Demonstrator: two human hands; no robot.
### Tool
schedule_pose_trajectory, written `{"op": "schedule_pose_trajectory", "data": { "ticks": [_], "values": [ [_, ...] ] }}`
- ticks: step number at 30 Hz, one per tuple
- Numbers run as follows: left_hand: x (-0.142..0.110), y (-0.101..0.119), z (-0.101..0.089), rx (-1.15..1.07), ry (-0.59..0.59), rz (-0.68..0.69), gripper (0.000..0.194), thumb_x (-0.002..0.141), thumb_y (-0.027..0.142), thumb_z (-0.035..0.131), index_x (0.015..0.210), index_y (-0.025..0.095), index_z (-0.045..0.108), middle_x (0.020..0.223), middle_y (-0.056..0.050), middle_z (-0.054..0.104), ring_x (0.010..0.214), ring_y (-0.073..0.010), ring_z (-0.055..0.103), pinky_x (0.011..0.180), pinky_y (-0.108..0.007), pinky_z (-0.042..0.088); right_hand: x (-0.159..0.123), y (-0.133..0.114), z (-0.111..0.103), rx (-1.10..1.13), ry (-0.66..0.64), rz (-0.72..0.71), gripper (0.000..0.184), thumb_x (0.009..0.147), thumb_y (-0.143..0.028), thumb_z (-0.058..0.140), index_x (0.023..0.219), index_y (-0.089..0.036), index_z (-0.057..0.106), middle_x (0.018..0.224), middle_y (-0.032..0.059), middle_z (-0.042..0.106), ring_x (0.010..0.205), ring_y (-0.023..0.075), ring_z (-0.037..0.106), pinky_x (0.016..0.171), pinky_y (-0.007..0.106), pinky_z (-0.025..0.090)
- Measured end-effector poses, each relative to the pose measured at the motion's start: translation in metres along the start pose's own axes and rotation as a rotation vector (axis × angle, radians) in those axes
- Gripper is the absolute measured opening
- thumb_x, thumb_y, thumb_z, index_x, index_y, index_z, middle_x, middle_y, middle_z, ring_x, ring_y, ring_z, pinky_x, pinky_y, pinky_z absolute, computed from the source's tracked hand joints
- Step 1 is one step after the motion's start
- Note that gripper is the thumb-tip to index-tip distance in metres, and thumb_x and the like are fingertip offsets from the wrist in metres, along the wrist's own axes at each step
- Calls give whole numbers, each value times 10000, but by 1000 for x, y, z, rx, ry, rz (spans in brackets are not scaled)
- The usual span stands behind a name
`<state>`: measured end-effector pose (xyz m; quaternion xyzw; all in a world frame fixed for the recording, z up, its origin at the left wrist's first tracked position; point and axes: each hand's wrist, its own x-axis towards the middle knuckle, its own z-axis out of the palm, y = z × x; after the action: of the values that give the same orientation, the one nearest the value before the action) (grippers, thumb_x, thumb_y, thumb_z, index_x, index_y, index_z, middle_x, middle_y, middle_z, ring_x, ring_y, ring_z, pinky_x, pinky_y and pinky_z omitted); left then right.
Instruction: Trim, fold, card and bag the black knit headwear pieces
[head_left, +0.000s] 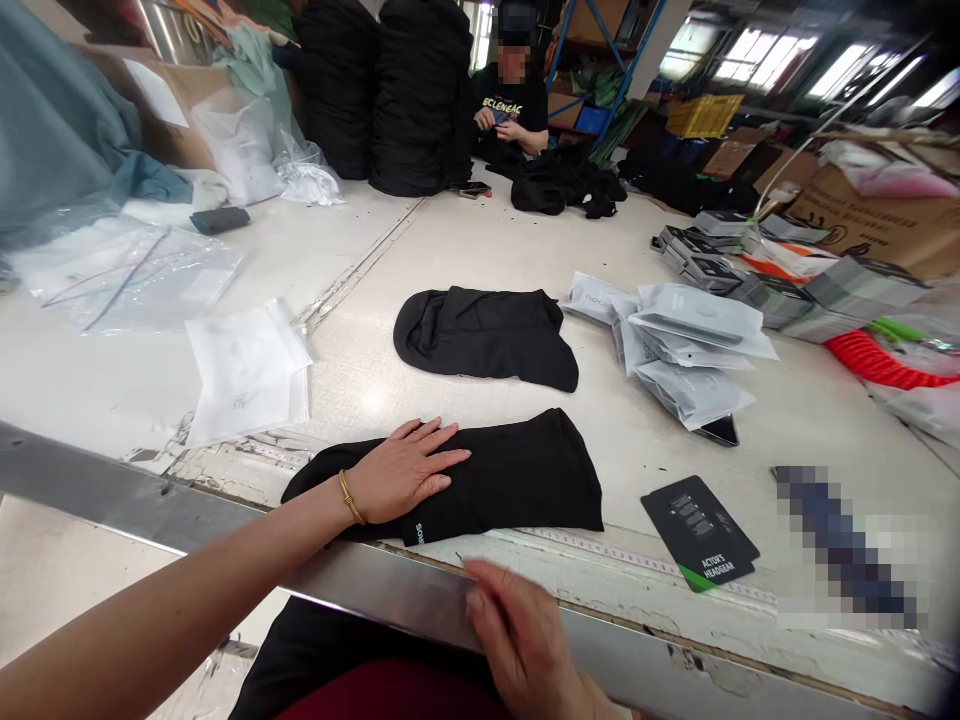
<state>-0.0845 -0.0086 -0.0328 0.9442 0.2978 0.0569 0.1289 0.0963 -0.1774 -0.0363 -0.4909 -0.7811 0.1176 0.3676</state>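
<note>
My left hand (405, 470) lies flat, fingers stretched out, on a folded black fabric piece (517, 480) near the table's front edge. A gold bangle sits on that wrist. My right hand (525, 640) hovers blurred below the metal table edge (375, 590), fingers loosely apart, holding nothing that I can see. A second black fabric piece (487, 335) lies flat farther out on the table. A black printed card (701, 530) rests to the right of the near piece.
Packed grey-white bags (690, 345) pile at the right, with a phone (720, 430) beside them. Empty clear bags (244, 370) lie left. Tall black fabric stacks (420, 90) stand at the back, where another person (514, 100) sits handling black cloth. Cardboard boxes (885, 215) line the right.
</note>
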Motion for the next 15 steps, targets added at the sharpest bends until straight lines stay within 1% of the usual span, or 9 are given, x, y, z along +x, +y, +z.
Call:
{"op": "schedule_pose_trajectory", "data": {
  "ticks": [2, 3, 5, 7, 9, 10, 12, 14, 15],
  "values": [
    [-2, 0, 2, -9, 7, -9, 428, 930, 384, 359, 1353, 324, 383, 1491, -37, 275, 1368, -246, 223, 1104, -442, 170, 13, 9, 1, -62, 35, 26, 360, 851, -157, 498, 1210, -183, 487, 977, 85, 678, 883, 189, 644, 771, 312, 542],
    [-2, 1, 2, -22, 3, -15, 428, 929, 381, 365, 1353, 324, 385, 1491, -36, 274, 1369, -247, 218, 1105, -447, 167, 21, 11, 4, -105, 32, -11, 355, 839, -142, 508, 1193, -169, 505, 1041, 103, 664, 966, 212, 619, 821, 352, 529],
    [-4, 7, 2, -61, -7, -62, 432, 931, 372, 356, 1359, 318, 376, 1496, -40, 261, 1375, -254, 196, 1106, -469, 163, 33, 8, 13, -190, -12, -144, 347, 824, -137, 517, 1171, -145, 537, 1178, 129, 611, 1128, 264, 530, 913, 436, 475],
    [-8, 14, 2, -122, -14, -173, 444, 940, 361, 318, 1377, 290, 354, 1503, -62, 235, 1383, -271, 156, 1101, -502, 162, 38, 0, 22, -232, -71, -255, 349, 829, -162, 517, 1176, -150, 546, 1242, 106, 581, 1176, 276, 486, 946, 453, 444],
    [-13, 18, -1, -207, -34, -270, 459, 941, 335, 302, 1392, 255, 333, 1504, -88, 222, 1382, -280, 157, 1093, -512, 191, 38, -7, 31, -249, -116, -321, 362, 832, -171, 510, 1193, -170, 544, 1266, 66, 571, 1155, 267, 500, 945, 435, 439],
    [-15, 17, -4, -250, -41, -303, 458, 938, 317, 305, 1390, 249, 340, 1498, -94, 238, 1373, -274, 195, 1087, -501, 222, 37, -9, 36, -259, -119, -319, 363, 832, -175, 509, 1194, -171, 545, 1269, 63, 569, 1139, 264, 511, 936, 423, 443],
    [-17, 12, -11, -302, -19, -349, 425, 925, 298, 334, 1337, 263, 430, 1450, -89, 345, 1319, -260, 324, 1061, -469, 297, 35, -8, 47, -281, -95, -254, 361, 832, -182, 506, 1189, -152, 549, 1249, 94, 578, 1114, 264, 526, 919, 406, 445],
    [-13, 5, -18, -287, 78, -349, 358, 906, 306, 385, 1217, 284, 562, 1380, -70, 442, 1252, -257, 407, 1040, -460, 327, 34, -5, 60, -301, -42, -190, 352, 835, -201, 507, 1182, -157, 551, 1199, 123, 601, 1081, 265, 545, 893, 405, 448],
    [-9, 1, -21, -276, 126, -300, 321, 898, 306, 409, 1145, 292, 613, 1347, -57, 478, 1228, -253, 424, 1037, -458, 327, 34, -3, 67, -308, -18, -171, 350, 831, -215, 515, 1176, -166, 553, 1167, 130, 615, 1056, 268, 557, 871, 409, 452]
  ]
}}
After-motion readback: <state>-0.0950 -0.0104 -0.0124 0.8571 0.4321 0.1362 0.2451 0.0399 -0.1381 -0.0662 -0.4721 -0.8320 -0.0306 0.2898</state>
